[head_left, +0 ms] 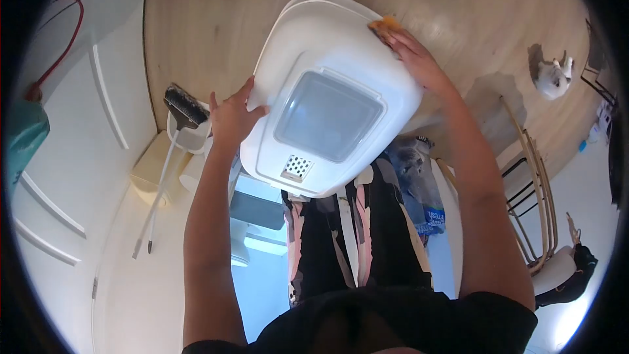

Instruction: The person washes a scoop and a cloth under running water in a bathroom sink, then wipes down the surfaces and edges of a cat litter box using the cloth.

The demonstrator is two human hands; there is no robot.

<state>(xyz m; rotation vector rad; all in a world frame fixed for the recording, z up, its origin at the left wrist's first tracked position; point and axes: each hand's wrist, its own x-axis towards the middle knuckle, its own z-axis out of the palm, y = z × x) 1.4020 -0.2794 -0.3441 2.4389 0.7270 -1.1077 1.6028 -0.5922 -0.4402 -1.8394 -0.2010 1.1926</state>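
Note:
A white hooded litter box [327,39] is tilted in front of me, above my legs. Its lid has a see-through flap [331,117] and a small vent with dark holes [297,167]. My left hand [230,115] grips the box's left edge, thumb on the lid, some fingers out of sight behind the rim. At the upper right corner, my right hand [414,58] presses an orange cloth [388,24] against the lid; whether it is a cloth or a thin sponge is hard to tell.
A broom [185,106] rests in a white dustpan [190,136] on the left by a cream bin [157,174]. Beside my legs stands a blue and grey bag [419,187]. A white cat [554,78] is on the wooden floor, near a gold-framed chair [534,196].

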